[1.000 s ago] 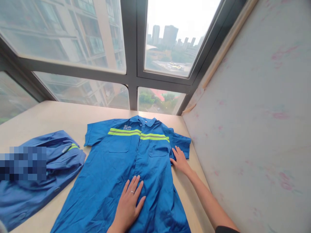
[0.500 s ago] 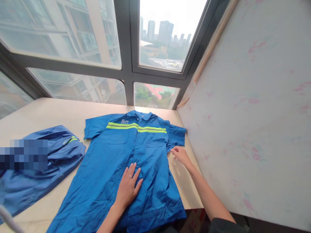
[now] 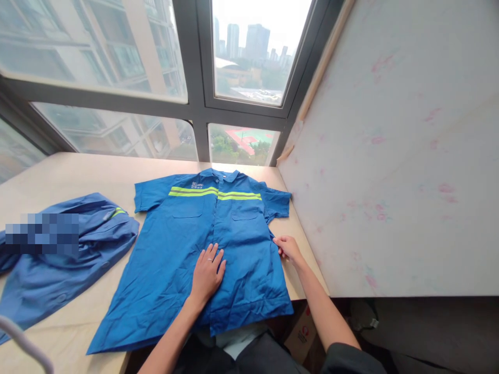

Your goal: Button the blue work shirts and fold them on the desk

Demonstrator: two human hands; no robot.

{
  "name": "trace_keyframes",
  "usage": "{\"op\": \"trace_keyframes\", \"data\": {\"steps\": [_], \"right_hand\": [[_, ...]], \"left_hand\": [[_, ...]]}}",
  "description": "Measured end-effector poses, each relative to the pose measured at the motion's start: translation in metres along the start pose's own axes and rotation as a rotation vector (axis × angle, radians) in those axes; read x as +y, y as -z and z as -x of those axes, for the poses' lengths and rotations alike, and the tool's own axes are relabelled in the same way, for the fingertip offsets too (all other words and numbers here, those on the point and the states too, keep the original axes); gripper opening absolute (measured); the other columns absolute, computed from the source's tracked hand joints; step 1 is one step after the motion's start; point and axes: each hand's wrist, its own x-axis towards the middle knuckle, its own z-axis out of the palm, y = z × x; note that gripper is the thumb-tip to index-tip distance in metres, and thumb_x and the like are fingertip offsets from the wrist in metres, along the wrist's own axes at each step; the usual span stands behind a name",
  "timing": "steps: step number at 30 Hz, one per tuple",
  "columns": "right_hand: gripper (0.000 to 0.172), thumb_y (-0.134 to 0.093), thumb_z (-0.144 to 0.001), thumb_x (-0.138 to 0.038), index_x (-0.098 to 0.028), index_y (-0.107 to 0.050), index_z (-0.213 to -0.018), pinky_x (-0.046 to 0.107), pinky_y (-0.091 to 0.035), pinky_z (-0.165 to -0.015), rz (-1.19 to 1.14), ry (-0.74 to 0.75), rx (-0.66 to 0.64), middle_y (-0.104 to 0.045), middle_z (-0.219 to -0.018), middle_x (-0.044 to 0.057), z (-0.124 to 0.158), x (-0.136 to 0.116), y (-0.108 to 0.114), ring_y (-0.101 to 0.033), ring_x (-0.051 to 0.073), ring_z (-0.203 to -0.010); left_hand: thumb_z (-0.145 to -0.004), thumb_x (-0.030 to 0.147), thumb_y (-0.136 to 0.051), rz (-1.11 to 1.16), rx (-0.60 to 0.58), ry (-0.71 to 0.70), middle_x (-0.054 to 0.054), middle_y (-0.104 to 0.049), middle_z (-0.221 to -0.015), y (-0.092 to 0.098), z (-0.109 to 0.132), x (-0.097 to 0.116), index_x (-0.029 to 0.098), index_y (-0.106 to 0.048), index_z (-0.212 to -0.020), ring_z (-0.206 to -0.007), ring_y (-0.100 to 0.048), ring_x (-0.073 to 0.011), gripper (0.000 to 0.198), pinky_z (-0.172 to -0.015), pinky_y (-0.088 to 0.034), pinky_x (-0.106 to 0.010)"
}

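A blue short-sleeved work shirt [image 3: 175,249] lies spread front up, collar toward the window, with a yellow-green reflective stripe across the chest. Its lower hem hangs past the table's near edge. My left hand [image 3: 209,272], with a ring on one finger, rests flat on the shirt's middle, beside the button placket. At the shirt's side edge below the right-hand sleeve, my right hand [image 3: 287,248] pinches the fabric between thumb and fingers. Wrinkles run over the lower half of the shirt.
A second blue garment [image 3: 89,249] lies bunched on the pale table [image 3: 78,171] at left, partly blurred out. A grey curved tube [image 3: 27,345] is at the lower left. The window frame [image 3: 198,109] borders the back, a patterned white wall [image 3: 390,156] the right. A cardboard box [image 3: 302,332] sits below.
My right hand has come down along the shirt's side and now grips its edge. My left hand stays flat on the shirt. The camera view has shifted slightly.
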Motion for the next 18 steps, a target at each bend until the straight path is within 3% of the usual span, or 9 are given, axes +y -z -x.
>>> {"op": "trace_keyframes", "data": {"steps": [2, 5, 8, 11, 14, 16, 18], "right_hand": [[0.022, -0.053, -0.082, -0.036, -0.018, -0.066, -0.077, 0.022, -0.037, -0.041, 0.04, 0.02, 0.071, -0.057, -0.046, -0.001, 0.0, 0.002, -0.002, -0.051, 0.013, -0.039], [0.026, -0.051, -0.083, -0.033, -0.021, -0.069, -0.096, 0.024, -0.048, -0.062, 0.096, 0.1, 0.171, -0.072, -0.076, 0.005, -0.006, -0.006, -0.006, -0.068, 0.018, -0.073], [0.027, -0.056, -0.082, -0.038, -0.021, -0.071, -0.095, 0.027, -0.048, -0.078, 0.137, 0.148, 0.2, -0.074, -0.098, 0.008, -0.023, -0.02, -0.011, -0.066, 0.023, -0.098], [0.026, -0.057, -0.083, -0.041, -0.019, -0.07, -0.079, 0.026, -0.048, -0.073, 0.156, 0.124, 0.176, -0.073, -0.084, 0.007, -0.044, -0.034, -0.016, -0.067, 0.023, -0.091], [0.038, -0.057, -0.087, -0.048, -0.018, -0.065, -0.066, 0.024, -0.047, -0.059, 0.149, 0.05, 0.138, -0.067, -0.064, 0.007, -0.062, -0.042, -0.021, -0.066, 0.02, -0.072], [0.042, -0.058, -0.088, -0.052, -0.015, -0.065, -0.07, 0.025, -0.048, -0.057, 0.129, -0.002, 0.103, -0.066, -0.066, 0.006, -0.072, -0.045, -0.023, -0.064, 0.018, -0.065], [0.036, -0.059, -0.092, -0.048, -0.013, -0.066, -0.089, 0.028, -0.053, -0.063, 0.088, -0.02, 0.054, -0.068, -0.083, 0.006, -0.08, -0.049, -0.023, -0.065, 0.016, -0.072]], "left_hand": [[-0.096, 0.035, -0.044, 0.03, 0.005, 0.008, -0.012, -0.053, -0.143, -0.001, -0.001, 0.0, 0.022, -0.064, -0.127, -0.136, -0.046, -0.0316, 0.039, -0.112, -0.037, -0.056], [-0.096, 0.035, -0.044, 0.04, -0.005, -0.003, -0.012, -0.053, -0.143, -0.001, -0.001, -0.002, 0.021, -0.064, -0.127, -0.137, -0.045, -0.0303, 0.039, -0.112, -0.037, -0.054], [-0.096, 0.035, -0.044, 0.037, -0.013, -0.015, -0.012, -0.053, -0.144, -0.001, 0.0, -0.004, 0.02, -0.064, -0.126, -0.137, -0.045, -0.0297, 0.039, -0.113, -0.037, -0.054], [-0.097, 0.035, -0.044, 0.038, -0.008, -0.021, -0.012, -0.054, -0.143, -0.001, 0.001, -0.006, 0.02, -0.065, -0.125, -0.136, -0.046, -0.0295, 0.038, -0.112, -0.037, -0.054], [-0.097, 0.034, -0.044, 0.041, -0.002, -0.024, -0.012, -0.055, -0.141, -0.001, 0.001, -0.005, 0.019, -0.065, -0.124, -0.136, -0.047, -0.029, 0.038, -0.112, -0.038, -0.053], [-0.097, 0.034, -0.044, 0.043, 0.002, -0.024, -0.012, -0.056, -0.141, 0.0, 0.0, -0.005, 0.019, -0.065, -0.124, -0.135, -0.047, -0.0288, 0.038, -0.112, -0.038, -0.053], [-0.097, 0.034, -0.044, 0.047, 0.002, -0.023, -0.011, -0.056, -0.141, 0.001, 0.0, -0.005, 0.02, -0.065, -0.124, -0.135, -0.047, -0.0287, 0.038, -0.112, -0.038, -0.053]]}}
